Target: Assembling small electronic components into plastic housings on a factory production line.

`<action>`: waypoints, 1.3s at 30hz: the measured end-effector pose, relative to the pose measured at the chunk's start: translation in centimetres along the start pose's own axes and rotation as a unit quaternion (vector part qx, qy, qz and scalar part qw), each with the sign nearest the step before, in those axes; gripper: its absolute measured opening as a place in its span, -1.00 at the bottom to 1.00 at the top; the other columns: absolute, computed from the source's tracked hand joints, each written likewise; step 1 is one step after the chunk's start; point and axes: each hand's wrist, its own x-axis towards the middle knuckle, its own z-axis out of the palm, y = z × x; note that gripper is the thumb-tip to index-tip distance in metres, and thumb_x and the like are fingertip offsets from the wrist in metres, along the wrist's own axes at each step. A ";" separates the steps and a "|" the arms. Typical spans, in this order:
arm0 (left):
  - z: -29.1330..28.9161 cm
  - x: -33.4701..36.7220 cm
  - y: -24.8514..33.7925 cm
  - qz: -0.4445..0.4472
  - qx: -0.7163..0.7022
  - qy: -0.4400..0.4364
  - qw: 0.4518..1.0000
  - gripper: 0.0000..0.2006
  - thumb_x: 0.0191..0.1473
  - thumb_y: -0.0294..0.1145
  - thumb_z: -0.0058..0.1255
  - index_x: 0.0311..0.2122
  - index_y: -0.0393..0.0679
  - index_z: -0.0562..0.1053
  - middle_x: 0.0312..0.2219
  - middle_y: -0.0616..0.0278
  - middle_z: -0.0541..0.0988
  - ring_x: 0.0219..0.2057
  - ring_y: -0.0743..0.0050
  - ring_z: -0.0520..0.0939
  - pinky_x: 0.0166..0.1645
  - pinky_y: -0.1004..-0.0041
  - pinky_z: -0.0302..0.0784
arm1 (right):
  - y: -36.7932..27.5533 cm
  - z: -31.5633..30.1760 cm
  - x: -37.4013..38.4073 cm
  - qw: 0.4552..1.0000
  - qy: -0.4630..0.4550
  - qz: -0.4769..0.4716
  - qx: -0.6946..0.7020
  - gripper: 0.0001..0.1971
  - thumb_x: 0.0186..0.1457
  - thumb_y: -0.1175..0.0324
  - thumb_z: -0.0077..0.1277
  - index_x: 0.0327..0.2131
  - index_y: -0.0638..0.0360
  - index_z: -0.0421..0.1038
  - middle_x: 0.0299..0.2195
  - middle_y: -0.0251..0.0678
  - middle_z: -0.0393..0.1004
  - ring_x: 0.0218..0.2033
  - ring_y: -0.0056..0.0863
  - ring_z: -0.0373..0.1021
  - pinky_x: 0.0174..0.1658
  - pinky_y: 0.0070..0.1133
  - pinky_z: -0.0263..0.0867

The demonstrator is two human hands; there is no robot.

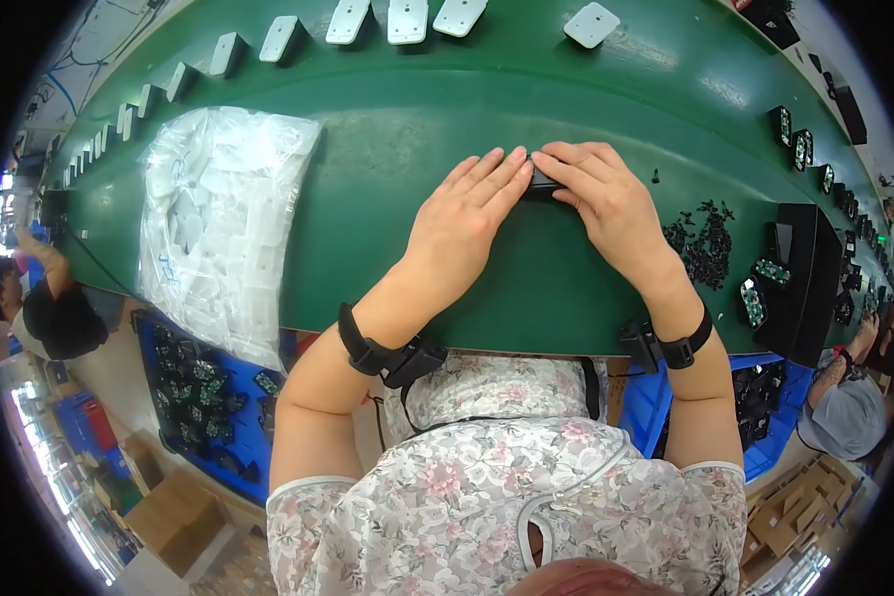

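Observation:
Both of my hands meet over the green table, at the edges of a small black block-like part (540, 185). My left hand (470, 211) presses on it from the left with its fingers held together. From the right, my right hand (606, 197) grips it between bent fingers and thumb. Most of the part is hidden under the fingers, so its exact kind cannot be made out. A tiny black piece (655, 176) lies apart, just right of my right hand. Closer to my right wrist is a loose pile of small black pieces (703, 244).
A clear plastic bag (219, 219) of white translucent parts lies left. White casings (407, 22) line the far edge. A black box (803, 283) and circuit boards (753, 302) stand right. Blue bins (253, 477) sit below the table edge. Other people work at both sides.

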 end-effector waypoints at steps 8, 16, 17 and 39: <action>0.9 2.6 0.2 0.017 0.086 0.030 0.996 -0.50 -0.15 -0.42 0.11 -0.03 -0.34 0.35 -0.07 0.01 0.44 -0.14 0.08 0.50 -0.07 0.31 0.46 | 2.4 -1.8 2.9 0.984 -0.080 0.107 0.115 -0.67 -0.06 0.46 0.08 -0.13 0.15 0.44 -0.18 -0.27 0.47 -0.20 -0.34 0.37 -0.15 -0.52 0.32; 3.0 10.5 -5.9 -0.303 -0.238 0.098 0.918 -0.75 -0.02 -0.36 0.10 -0.30 -0.36 0.48 -0.49 0.03 0.56 -0.53 0.33 0.58 -0.43 0.45 0.49 | 0.8 -4.1 -0.6 0.985 0.114 0.100 0.085 -0.77 0.04 0.48 0.00 -0.17 0.22 0.44 -0.20 -0.25 0.48 -0.22 -0.42 0.40 -0.11 -0.56 0.30; 3.0 11.6 -6.9 -0.375 -0.326 0.080 0.864 -0.74 0.02 -0.35 0.08 -0.28 -0.38 0.47 -0.54 0.07 0.57 -0.61 0.42 0.58 -0.50 0.46 0.48 | 0.7 -4.4 -1.2 0.980 0.126 0.101 0.114 -0.78 0.06 0.49 -0.01 -0.17 0.24 0.44 -0.21 -0.25 0.48 -0.21 -0.43 0.40 -0.11 -0.57 0.30; -0.7 8.7 -3.5 -0.243 -0.010 0.125 0.962 -0.56 0.00 -0.02 0.05 -0.25 -0.19 0.25 -0.52 -0.05 0.55 -0.44 -0.17 0.57 -0.36 0.05 0.46 | 6.5 -1.6 -3.8 0.965 0.110 0.173 -0.165 -0.74 -0.06 0.37 0.11 -0.33 0.26 0.29 -0.48 -0.10 0.38 -0.40 -0.09 0.34 -0.33 -0.34 0.26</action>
